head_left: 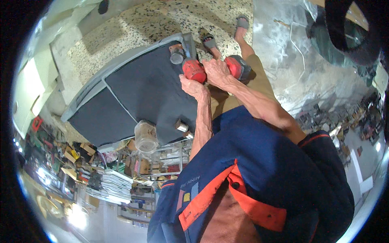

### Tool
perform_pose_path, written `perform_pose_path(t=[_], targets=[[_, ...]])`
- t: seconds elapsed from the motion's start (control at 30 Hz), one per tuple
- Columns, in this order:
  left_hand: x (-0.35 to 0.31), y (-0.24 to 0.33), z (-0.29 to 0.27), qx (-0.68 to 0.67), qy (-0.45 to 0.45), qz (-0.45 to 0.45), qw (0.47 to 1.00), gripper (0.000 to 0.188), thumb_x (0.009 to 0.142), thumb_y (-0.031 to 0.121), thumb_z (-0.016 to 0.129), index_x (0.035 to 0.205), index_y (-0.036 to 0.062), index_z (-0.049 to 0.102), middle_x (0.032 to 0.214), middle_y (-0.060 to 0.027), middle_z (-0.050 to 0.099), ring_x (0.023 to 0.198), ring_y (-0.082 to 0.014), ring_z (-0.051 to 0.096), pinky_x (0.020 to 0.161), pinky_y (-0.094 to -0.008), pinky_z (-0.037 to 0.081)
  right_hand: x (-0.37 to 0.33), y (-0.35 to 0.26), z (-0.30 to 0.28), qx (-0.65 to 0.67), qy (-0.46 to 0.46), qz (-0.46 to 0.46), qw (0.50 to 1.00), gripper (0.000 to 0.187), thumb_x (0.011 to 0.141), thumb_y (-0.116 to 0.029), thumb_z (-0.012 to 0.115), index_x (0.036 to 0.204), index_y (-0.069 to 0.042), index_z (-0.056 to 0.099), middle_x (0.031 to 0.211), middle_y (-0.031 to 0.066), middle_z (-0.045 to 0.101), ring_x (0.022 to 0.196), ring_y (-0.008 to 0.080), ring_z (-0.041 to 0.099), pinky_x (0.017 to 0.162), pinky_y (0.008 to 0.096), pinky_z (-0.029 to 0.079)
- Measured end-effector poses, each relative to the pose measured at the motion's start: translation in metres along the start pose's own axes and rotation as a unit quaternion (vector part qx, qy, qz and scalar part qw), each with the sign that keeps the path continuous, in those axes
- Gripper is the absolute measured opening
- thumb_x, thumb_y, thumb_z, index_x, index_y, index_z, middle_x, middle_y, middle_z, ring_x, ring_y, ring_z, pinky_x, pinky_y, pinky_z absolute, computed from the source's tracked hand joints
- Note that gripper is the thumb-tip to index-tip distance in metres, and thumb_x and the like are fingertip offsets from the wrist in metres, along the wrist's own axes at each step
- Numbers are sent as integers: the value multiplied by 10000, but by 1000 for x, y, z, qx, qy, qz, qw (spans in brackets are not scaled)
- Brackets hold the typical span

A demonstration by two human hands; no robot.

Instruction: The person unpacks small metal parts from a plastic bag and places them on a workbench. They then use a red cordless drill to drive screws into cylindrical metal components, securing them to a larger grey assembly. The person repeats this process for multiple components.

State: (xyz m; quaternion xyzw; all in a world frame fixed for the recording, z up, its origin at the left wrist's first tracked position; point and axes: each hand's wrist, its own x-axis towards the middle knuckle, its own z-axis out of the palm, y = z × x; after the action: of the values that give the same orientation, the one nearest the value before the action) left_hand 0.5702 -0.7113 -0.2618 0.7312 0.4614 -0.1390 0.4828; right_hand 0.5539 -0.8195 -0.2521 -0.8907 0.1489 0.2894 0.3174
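With both hands I hold a red and black cordless power drill (193, 71) over the corner of a dark grey panel (150, 85) with a lighter grey rim. My right hand (216, 72) is closed round its handle, and the black battery end sticks out to the right. My left hand (194, 87) presses against the red body from the near side, fingers closed on it. Just beyond the drill's front end, a round grey piece (176, 56) sits at the panel's corner; whether the two touch I cannot tell.
A clear plastic jar (146, 137) stands at the panel's near edge, beside a small metal can (181, 125). A metal rack (166, 158) and piled boxes lie at lower left. My sandalled feet (209, 41) rest on the speckled floor (121, 32) beyond the panel.
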Motion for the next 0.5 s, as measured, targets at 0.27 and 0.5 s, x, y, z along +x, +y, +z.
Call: perform_pose_path(t=[0.27,0.5], targets=[[16,-15,-53,-62,-195,-51,978,231,1004,85,455,1099,-36,626,844,-63,628,663,-116,567,565,-265,480,-1,18,1,-3,14,-59,998,290,770,-139,730,1009,-25,612,839,224,689,834,431,696,706,517,565],[52,9,-105,-207,-237,-64,947,326,995,43,563,1286,-42,444,1179,-246,656,950,-286,697,727,-345,568,-38,41,-14,117,49,-189,974,397,731,-216,776,1066,-62,630,810,189,685,796,392,684,681,489,529]])
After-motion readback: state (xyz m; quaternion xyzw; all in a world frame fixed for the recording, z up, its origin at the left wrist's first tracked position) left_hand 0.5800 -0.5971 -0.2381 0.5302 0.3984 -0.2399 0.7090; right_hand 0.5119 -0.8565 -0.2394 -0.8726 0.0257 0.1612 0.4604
